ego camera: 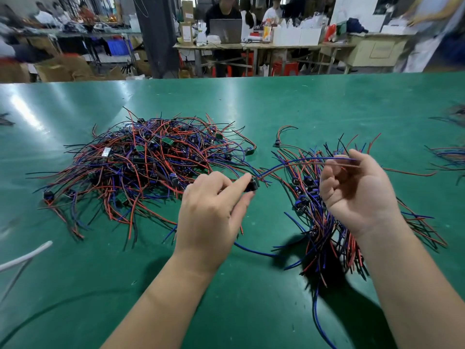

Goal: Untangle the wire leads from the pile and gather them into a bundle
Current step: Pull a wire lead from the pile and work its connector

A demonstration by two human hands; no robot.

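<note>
Beyond your green table (276,102) the workshop is a blur of benches, cartons and people at work, none of it part of your job. Across the table's left and middle sprawls the pile (151,167), a thick tangle of red, blue and black wires with small green boards and black connectors caught in it. Judging by its bulk, most of the sorting is yet to do. On the right, near you and partly under your right wrist, lies the bundle (324,222), the finished share. Its wires run roughly parallel, the connectors cluster toward its middle, and loose ends fan out near and far. It is plainly the smaller heap. One stray lead (284,132) sits alone on the table just beyond the bundle. Between the two heaps you hold a single lead (289,166) stretched in the air. Your left hand (214,210) pinches its black connector (251,186) between forefinger and thumb, the other fingers curled. Your right hand (357,192), palm turned toward you and fingers curled, appears to pinch the blue and red tails near their free ends. The lead looks lifted clear, though wires from the pile's right edge cross close beneath the connector and I cannot tell whether any snags it. Its wires are thin and limp, bowing gently between your hands.
</note>
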